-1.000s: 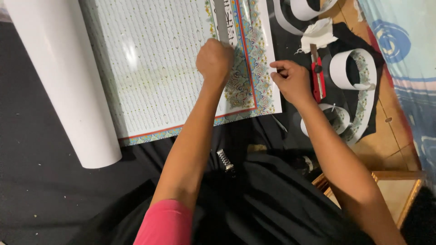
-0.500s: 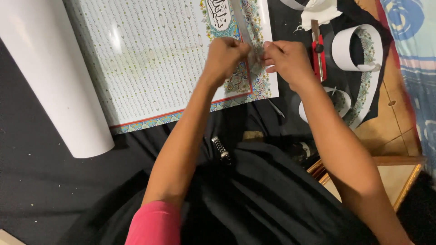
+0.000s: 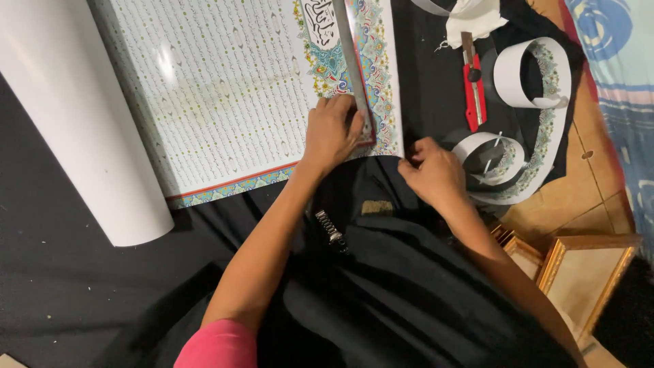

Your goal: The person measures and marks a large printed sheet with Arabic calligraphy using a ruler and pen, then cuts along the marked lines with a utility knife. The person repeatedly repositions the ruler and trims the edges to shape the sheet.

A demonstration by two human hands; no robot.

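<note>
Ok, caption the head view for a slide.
Left hand presses a metal ruler on the ornate printed sheet; right hand rests beside curled paper strips.

A ruler lies on the poster, roll left, cutter right.

My left hand has dropped onto the metal ruler at the print's lower edge, while my right hand has pulled back off the sheet.

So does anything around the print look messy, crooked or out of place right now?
Mostly offcuts: curled trimmed border strips lie loose on the black cloth right of the print, beside the red utility knife. The left hand presses the metal ruler along the ornate border; nothing looks torn or spilled.
</note>
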